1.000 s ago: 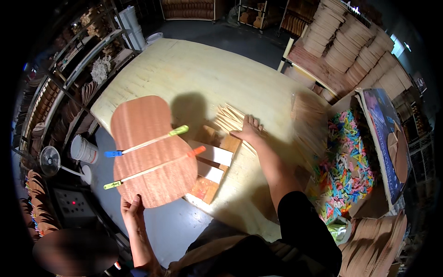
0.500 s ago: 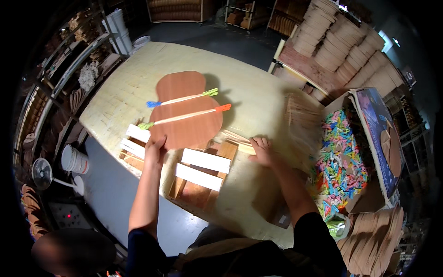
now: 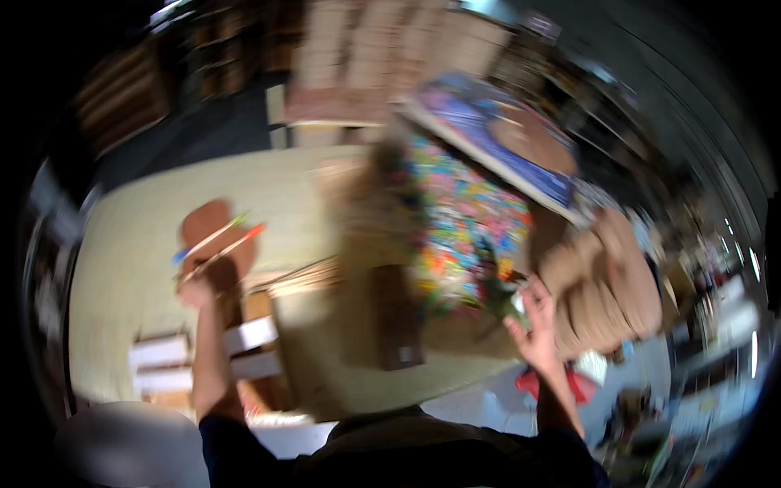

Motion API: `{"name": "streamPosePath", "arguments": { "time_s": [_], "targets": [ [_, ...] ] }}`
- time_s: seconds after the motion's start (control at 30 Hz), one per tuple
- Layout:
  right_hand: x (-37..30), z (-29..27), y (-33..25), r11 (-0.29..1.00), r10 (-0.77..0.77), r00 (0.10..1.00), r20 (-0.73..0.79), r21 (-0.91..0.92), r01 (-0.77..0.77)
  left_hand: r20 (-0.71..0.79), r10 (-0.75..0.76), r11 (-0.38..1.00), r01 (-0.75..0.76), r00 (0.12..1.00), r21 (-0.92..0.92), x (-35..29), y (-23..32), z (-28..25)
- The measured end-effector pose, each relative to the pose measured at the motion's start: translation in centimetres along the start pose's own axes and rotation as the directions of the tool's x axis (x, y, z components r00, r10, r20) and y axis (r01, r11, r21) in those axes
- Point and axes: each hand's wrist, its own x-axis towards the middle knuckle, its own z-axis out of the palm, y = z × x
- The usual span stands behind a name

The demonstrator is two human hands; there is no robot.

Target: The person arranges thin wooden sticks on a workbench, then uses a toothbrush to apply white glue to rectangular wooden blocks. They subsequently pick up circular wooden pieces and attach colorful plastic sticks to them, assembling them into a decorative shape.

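A reddish-brown guitar-shaped wooden board (image 3: 205, 218) is on the left part of the pale table. Across it run two thin light wooden strips with small coloured clips at their ends. My left hand (image 3: 197, 290) is closed on the board's near edge. On the right, my right hand (image 3: 535, 325) is raised with thumb and fingers apart, holding nothing that I can make out. It is beside the near right corner of a box full of multicoloured clips (image 3: 468, 220) and a stack of brown wooden pieces (image 3: 602, 285). Motion blur hides details.
Thin loose strips (image 3: 303, 278) lie right of the board. Wooden forms with white bars (image 3: 250, 335) stand at the table's near left. A dark brown block (image 3: 396, 317) is near the middle. Stacked wooden pieces (image 3: 366, 57) rise behind; a blue printed panel (image 3: 455, 122) edges the clip box.
The view has swung to the right. My right hand has left the loose strips and moved right, to the clip box and stack. My left hand stays at the board's near edge.
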Motion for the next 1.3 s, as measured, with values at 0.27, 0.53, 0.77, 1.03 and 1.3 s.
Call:
{"name": "streamPosePath", "arguments": {
  "time_s": [0.27,0.53,0.77,1.03,1.3],
  "targets": [
    [-4.8,-24.2,19.7,0.605,0.280,0.535,-0.797,-0.286,-0.743,0.225,0.888,0.303,-0.143,0.402,-0.942,-33.9,24.3,-19.7],
    [-8.2,-25.4,34.5,0.497,0.866,0.451,-0.215,0.280,-0.821,-0.462,0.779,-0.605,-0.311,-0.424,-0.733,-58.4,38.6,-30.1],
    [-8.4,-26.1,34.1,0.513,0.848,0.500,-0.176,0.507,-0.692,-0.479,0.761,-0.620,-0.273,-0.438,-0.735,-64.2,40.7,-28.4],
    [-6.1,-26.7,16.7,0.685,0.675,0.444,-0.589,0.724,-0.079,-0.055,0.997,-0.047,0.134,-0.057,-0.990,-59.8,37.0,-29.8],
    [-12.3,4.7,6.9,0.246,0.560,0.752,0.347,0.797,-0.551,0.546,0.681,0.238,0.558,0.488,-0.795,-45.6,14.8,-22.4]
  ]
}}
